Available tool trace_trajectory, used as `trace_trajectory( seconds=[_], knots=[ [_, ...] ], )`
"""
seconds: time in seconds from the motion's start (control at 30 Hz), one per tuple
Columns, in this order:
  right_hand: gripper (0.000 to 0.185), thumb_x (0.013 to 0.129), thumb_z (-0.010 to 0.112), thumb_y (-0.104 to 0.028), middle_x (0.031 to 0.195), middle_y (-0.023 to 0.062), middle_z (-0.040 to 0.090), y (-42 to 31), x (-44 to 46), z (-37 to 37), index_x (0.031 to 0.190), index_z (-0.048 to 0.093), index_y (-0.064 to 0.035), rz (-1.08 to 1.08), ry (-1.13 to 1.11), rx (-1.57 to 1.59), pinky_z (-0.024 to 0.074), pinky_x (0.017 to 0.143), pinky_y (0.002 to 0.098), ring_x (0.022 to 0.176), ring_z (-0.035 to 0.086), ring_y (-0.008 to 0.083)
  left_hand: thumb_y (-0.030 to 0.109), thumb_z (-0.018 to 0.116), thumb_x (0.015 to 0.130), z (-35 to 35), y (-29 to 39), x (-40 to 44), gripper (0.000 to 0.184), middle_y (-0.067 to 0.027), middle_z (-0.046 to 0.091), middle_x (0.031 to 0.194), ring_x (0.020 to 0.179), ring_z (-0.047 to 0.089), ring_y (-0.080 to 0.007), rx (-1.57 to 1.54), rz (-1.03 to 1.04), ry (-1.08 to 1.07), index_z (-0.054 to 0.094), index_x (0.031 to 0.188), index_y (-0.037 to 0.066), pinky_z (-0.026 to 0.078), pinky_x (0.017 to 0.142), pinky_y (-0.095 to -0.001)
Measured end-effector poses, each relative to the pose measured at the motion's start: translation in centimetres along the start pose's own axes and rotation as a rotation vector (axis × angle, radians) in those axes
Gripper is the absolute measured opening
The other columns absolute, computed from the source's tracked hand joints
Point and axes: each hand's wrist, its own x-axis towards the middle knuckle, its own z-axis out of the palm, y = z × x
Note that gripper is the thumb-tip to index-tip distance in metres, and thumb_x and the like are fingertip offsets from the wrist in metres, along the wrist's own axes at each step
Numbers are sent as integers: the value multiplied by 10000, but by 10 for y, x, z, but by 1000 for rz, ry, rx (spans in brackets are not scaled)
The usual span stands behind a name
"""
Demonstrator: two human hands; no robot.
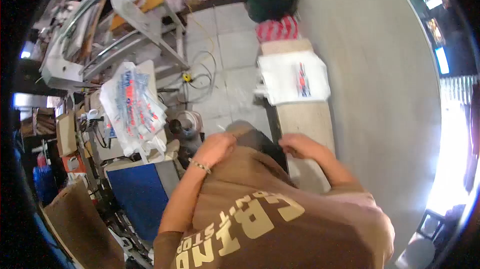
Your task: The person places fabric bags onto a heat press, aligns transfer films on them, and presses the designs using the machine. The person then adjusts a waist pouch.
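Observation:
My left hand [220,148], with a beaded bracelet on the wrist, is curled closed at the front edge of my brown shirt [280,209]. What its fingers hold is hidden. On the other side of my lap, the fingers of my right hand [299,146] are pinched together beside my dark trousers [267,148]; anything between them is too small to tell. A stack of white printed plastic bags [295,78] lies on the light bench beyond my right hand. More white printed bags [131,109] are fanned out on the left, away from my left hand.
A grey wall or panel [382,99] runs along the right. A metal frame [145,31] stands at upper left. A blue panel [137,196] and a cardboard box [82,224] are at lower left. Cables and a yellow connector [187,77] lie over the tiled floor [240,76].

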Motion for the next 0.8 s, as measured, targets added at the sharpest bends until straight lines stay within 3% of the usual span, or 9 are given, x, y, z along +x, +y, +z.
trace_trajectory(
  seconds=[0.07,0.13,0.2,0.27,0.4,0.47,0.6,0.67,0.8],
  knots=[
    [113,708,616,31,769,140,562,11,-1,5,761,536,-28,50,-107,-65,464,655,420,768,571,351,123,601,836,0,0,0,133,-180,665,934,920,641,-392,-2,-52,-30,673,914,43,512,803,-474],
    [132,690,605,68,785,127,606,14,0,0,767,552,-25,233,-347,61,470,626,397,745,605,307,126,585,842,4,-4,-1,164,-205,668,986,948,638,-411,-18,-38,-8,673,941,29,513,821,-485],
    [152,679,596,94,778,104,634,30,0,8,764,554,-25,215,-418,117,476,611,369,736,628,232,161,577,858,-19,13,1,256,-225,684,1012,974,650,-417,-22,-108,-122,672,1060,37,517,821,-498],
    [155,691,580,109,817,72,681,61,2,19,763,560,-27,188,-473,59,485,621,355,741,630,174,189,598,832,5,-3,1,235,-182,691,921,890,657,-392,-77,-80,83,702,992,52,527,754,-490],
    [157,750,636,68,881,48,723,39,39,-13,857,668,-43,227,-726,-5,500,673,321,780,640,141,198,601,834,-15,12,-8,316,-179,693,916,889,663,-385,-56,-41,194,697,1110,78,532,757,-479],
    [211,798,730,-40,898,52,745,42,59,-27,997,753,-106,239,-880,78,517,744,303,831,662,130,197,599,854,-22,14,-10,353,-176,695,952,931,662,-375,-114,-113,91,687,1181,97,535,775,-464],
    [195,806,758,-113,915,63,752,38,109,-58,1000,763,-131,238,-862,-135,530,766,324,848,679,153,221,607,880,-23,-13,-26,331,-162,699,995,966,657,-365,-66,-224,59,692,1177,103,530,799,-458],
    [194,810,761,-186,934,74,755,47,132,-62,998,766,-136,243,-553,-371,536,778,342,870,693,191,273,635,893,-2,-50,-39,346,-153,704,1041,999,656,-352,-68,-219,207,690,1190,104,524,842,-445],
    [229,810,762,-258,979,88,757,115,183,-40,1011,765,-147,127,-433,-449,544,789,373,888,704,247,407,650,905,-25,-71,-63,456,-186,682,1152,1048,655,-336,-172,-373,135,669,1220,78,509,903,-440]
  ],
)
